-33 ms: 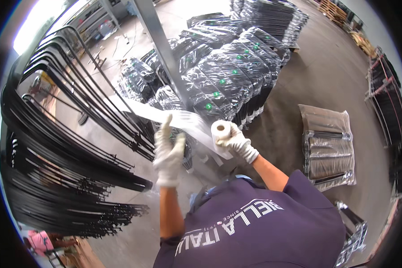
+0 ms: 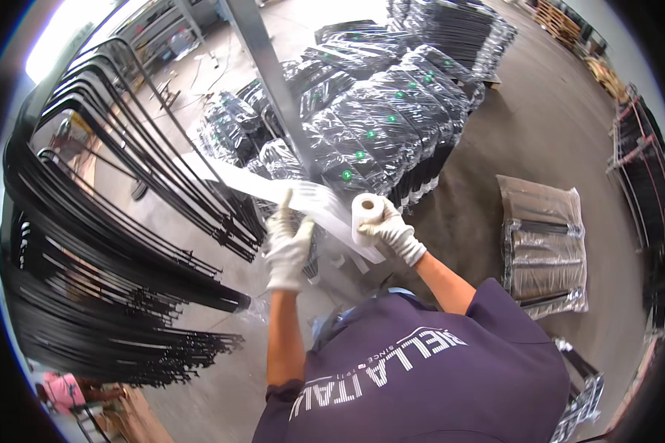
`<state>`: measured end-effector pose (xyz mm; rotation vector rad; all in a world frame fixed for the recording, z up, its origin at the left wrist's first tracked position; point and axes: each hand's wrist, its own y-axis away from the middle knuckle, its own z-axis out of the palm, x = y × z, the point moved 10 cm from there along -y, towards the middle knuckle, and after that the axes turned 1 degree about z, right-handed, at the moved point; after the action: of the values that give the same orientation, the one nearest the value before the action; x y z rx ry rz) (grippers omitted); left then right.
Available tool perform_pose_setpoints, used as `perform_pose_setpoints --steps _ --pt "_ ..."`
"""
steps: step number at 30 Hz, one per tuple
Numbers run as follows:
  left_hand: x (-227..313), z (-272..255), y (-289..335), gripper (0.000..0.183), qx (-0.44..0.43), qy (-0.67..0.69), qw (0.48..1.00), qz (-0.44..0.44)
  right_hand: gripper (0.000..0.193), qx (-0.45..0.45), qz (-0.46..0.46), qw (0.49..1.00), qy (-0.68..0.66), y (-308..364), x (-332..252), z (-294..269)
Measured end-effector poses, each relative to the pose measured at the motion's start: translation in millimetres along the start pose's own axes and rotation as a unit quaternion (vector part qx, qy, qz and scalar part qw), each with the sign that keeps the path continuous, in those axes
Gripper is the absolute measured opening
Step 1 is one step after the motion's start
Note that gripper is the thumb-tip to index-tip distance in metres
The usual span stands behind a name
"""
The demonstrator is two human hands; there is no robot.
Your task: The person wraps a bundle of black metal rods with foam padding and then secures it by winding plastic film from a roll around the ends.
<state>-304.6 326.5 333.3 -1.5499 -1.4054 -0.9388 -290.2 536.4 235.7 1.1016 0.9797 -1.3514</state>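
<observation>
My right hand (image 2: 393, 235), in a white knit glove, is closed round a white roll (image 2: 363, 221) with a hollow core, held upright. My left hand (image 2: 287, 252), gloved too, has its index finger and thumb stretched apart and nothing visible between them. Just beyond its fingertips runs a wide, translucent white strip (image 2: 255, 183), from the hanging black tubes across to below the roll. Whether the strip joins the roll, or touches the left fingers, I cannot make out.
Bent black metal tubes (image 2: 118, 262) hang in dense rows at left. A grey metal post (image 2: 270, 81) rises before film-wrapped black stacks (image 2: 377, 125). On the floor at right lies a plastic-wrapped bundle (image 2: 543, 247). Wooden pallets (image 2: 556, 21) stand at the far right.
My left hand has shifted slightly right and toward the white strip. My right hand keeps the roll, which has tilted a little. The view has moved slightly.
</observation>
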Motion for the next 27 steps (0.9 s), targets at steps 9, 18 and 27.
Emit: perform_pose_setpoints --steps 9,18,27 --pt "-93.7 49.1 -11.1 0.035 0.068 0.327 0.928 -0.166 0.062 -0.027 -0.055 0.998 -0.006 -40.2 -37.6 10.6" --pt "-164.7 -83.5 201.4 0.070 0.216 0.079 0.956 -0.182 0.062 -0.116 -0.031 0.989 0.081 -58.9 3.7 92.9" --pt "-95.5 -81.1 223.4 0.072 0.208 -0.082 0.946 -0.234 0.059 -0.101 -0.138 0.926 0.336 -90.4 -9.7 172.0"
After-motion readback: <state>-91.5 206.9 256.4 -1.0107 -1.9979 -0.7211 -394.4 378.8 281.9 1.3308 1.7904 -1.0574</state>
